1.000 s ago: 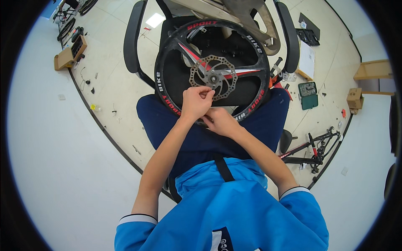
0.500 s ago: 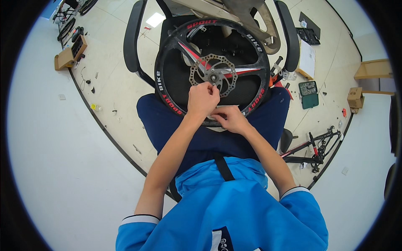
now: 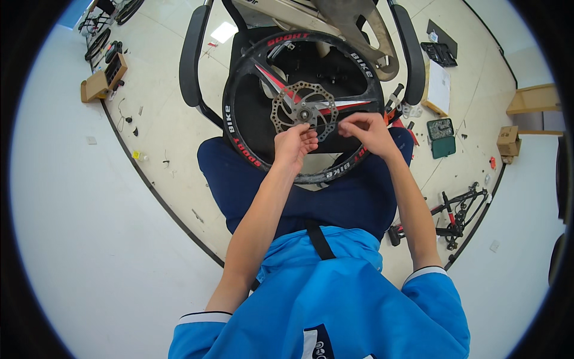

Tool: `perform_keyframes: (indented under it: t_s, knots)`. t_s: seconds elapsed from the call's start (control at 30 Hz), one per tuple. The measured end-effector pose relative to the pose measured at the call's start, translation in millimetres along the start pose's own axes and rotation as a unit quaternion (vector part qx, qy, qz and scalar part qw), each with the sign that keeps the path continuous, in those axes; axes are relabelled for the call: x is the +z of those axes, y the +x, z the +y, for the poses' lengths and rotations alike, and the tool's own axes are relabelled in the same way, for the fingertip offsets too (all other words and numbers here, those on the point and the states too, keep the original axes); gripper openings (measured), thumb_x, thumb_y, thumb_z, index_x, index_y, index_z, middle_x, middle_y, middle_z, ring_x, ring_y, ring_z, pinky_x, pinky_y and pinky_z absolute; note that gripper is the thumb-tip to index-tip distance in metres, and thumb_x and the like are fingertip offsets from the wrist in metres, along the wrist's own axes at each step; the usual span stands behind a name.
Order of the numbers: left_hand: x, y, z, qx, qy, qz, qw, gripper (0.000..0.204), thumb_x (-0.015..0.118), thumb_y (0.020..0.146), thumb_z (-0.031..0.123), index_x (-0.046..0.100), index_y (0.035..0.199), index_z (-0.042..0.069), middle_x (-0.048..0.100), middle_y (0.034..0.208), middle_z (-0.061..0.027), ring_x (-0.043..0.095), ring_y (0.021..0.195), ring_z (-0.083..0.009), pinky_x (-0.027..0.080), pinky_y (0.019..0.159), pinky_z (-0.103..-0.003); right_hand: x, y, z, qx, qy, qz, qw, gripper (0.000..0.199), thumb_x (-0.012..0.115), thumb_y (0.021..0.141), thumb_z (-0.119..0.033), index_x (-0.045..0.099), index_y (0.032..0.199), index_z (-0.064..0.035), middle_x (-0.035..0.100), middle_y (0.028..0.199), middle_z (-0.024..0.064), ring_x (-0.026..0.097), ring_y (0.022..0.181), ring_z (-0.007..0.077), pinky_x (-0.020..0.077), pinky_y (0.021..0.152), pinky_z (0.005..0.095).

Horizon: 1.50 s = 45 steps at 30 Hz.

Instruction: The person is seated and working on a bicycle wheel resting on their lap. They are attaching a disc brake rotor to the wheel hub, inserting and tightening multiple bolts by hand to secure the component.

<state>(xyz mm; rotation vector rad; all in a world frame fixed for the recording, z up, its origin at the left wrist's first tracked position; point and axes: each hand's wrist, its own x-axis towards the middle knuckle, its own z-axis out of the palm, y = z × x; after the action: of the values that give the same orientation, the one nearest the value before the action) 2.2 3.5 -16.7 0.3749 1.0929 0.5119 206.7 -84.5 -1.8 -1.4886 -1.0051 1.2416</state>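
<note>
A black spoked bicycle wheel (image 3: 229, 128) with red and white accents lies across my lap and the chair seat, its perforated metal brake disc (image 3: 279, 113) facing up. My left hand (image 3: 293, 145) is at the disc's near edge by the hub (image 3: 304, 114), thumb and forefinger pinched together, the other fingers loosely curled. What the pinch holds is too small to make out. My right hand (image 3: 368, 133) hovers over the wheel's right side, thumb and forefinger closed. A thin dark line runs from its fingertips toward the disc; I cannot tell what it is.
Chair armrests (image 3: 190, 57) flank the wheel, and a beige bicycle frame (image 3: 287, 15) lies beyond it. On the floor to the right are an open green case (image 3: 443, 147), a black tool case (image 3: 439, 54) and a black-and-red bicycle frame (image 3: 451, 218). An open cardboard box (image 3: 94, 85) stands left.
My right hand has moved from the wheel's near rim up and right, over its right side. My left hand has turned, its lower fingers loosening, while staying near the hub.
</note>
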Motion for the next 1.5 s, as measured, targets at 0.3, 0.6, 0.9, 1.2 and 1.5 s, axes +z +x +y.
perform_keyframes:
  t_s: [0.3, 0.6, 0.9, 1.2, 1.5]
  knots:
    - [-14, 16, -2, -0.126, -0.219, -0.076, 0.965, 0.015, 0.062, 0.094, 0.01, 0.063, 0.095, -0.005, 0.064, 0.084, -0.006, 0.062, 0.07, -0.012, 0.053, 0.062, -0.019, 42, 58, -35, -0.083, -0.153, 0.062, 0.983, 0.021, 0.071, 0.092, -0.01, 0.054, 0.083, 0.0003, 0.067, 0.078, 0.0047, 0.068, 0.071, 0.0114, 0.0553, 0.066, 0.0249]
    - [-18, 21, -11, -0.139, -0.278, -0.114, 0.944, 0.013, 0.061, 0.094, 0.01, 0.062, 0.094, -0.003, 0.064, 0.083, -0.0058, 0.059, 0.068, -0.0121, 0.049, 0.058, -0.021, 68, 65, -60, -0.132, -0.22, 0.07, 0.964, 0.024, 0.065, 0.091, -0.001, 0.049, 0.109, -0.0015, 0.068, 0.071, 0.0095, 0.07, 0.068, 0.0154, 0.0521, 0.063, 0.0269]
    - [-18, 21, -13, -0.142, -0.291, -0.121, 0.938, 0.012, 0.06, 0.094, 0.011, 0.061, 0.091, -0.001, 0.063, 0.081, -0.0056, 0.057, 0.067, -0.0124, 0.047, 0.057, -0.022, 66, 65, -52, -0.09, -0.155, 0.068, 0.981, 0.018, 0.069, 0.09, -0.005, 0.058, 0.102, 0.0024, 0.07, 0.075, 0.0072, 0.069, 0.069, 0.0116, 0.0534, 0.062, 0.0248]
    - [-21, 20, -18, -0.147, -0.301, -0.12, 0.934, 0.012, 0.059, 0.095, 0.01, 0.06, 0.091, -0.001, 0.062, 0.082, -0.0058, 0.057, 0.068, -0.0123, 0.046, 0.057, -0.022, 70, 64, -56, -0.105, -0.136, 0.03, 0.985, 0.014, 0.068, 0.091, -0.004, 0.061, 0.099, 0.0033, 0.071, 0.078, 0.0077, 0.069, 0.07, 0.0111, 0.0539, 0.063, 0.0254]
    - [3, -16, 3, -0.119, -0.315, -0.022, 0.941, 0.019, 0.051, 0.101, 0.027, 0.058, 0.109, 0.011, 0.061, 0.087, -0.0016, 0.053, 0.066, -0.0117, 0.046, 0.062, -0.027, 136, 68, -50, -0.175, -0.339, -0.121, 0.917, 0.019, 0.067, 0.085, -0.014, 0.075, 0.101, -0.0065, 0.073, 0.092, 0.017, 0.069, 0.087, 0.0358, 0.0547, 0.081, 0.0436]
